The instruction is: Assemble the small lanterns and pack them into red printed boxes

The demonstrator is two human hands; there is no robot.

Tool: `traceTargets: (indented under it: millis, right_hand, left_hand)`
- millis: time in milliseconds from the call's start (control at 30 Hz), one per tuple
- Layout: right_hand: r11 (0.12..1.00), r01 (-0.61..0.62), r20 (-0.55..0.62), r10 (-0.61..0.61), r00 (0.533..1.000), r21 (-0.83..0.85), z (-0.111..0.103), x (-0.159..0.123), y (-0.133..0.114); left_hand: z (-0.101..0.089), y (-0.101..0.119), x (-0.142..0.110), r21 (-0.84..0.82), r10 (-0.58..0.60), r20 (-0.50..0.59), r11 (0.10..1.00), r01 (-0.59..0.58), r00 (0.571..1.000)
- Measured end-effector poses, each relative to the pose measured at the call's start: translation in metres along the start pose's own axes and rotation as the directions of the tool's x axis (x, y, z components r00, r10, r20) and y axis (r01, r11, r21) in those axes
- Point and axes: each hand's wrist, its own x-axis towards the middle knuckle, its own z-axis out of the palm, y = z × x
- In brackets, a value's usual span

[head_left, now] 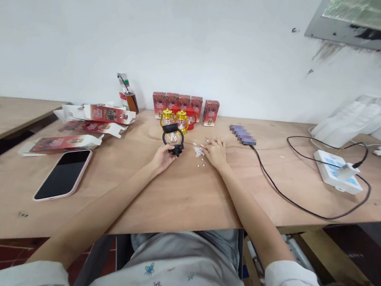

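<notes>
My left hand (164, 158) is closed around the top of a small black lantern (173, 139) with a clear round body and a loop handle, tipped upside down just above the table. Beside it, my right hand (216, 153) rests palm down on the wood, its fingers apart. One fingertip touches a small pile of white pieces (198, 151), with a few lying loose toward me. Just behind the black lantern stand two gold lanterns (181, 122) and a red lantern (190, 118).
Several red boxes (211, 113) stand along the wall. Opened red cartons (75, 125), a bottle (129, 99) and a phone (65, 174) lie or stand to the left. At right are a blurred-out purple device (242, 135), its black cable (274, 189) and a white power strip (335, 171).
</notes>
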Motion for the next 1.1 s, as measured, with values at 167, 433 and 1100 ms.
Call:
traceTargets:
  millis: [167,433,1100]
  right_hand:
    - [1.0,-0.012,0.047,0.011,0.999,0.026,-0.0019,-0.0017,-0.0041]
    - [0.999,0.035,0.052,-0.033,0.998,-0.032,-0.0026,-0.0021,-0.003]
    - [0.964,0.223,0.001,-0.225,0.974,-0.144,0.0005,-0.0001,0.002]
  left_hand:
    - [-0.0024,-0.0018,0.0013,0.027,0.015,0.015,1.0,-0.016,1.0]
    - [-0.0049,-0.0025,0.0032,0.025,0.023,0.026,0.999,-0.024,0.999]
    - [-0.0042,-0.0023,0.0022,0.036,0.037,0.031,0.999,-0.038,0.999]
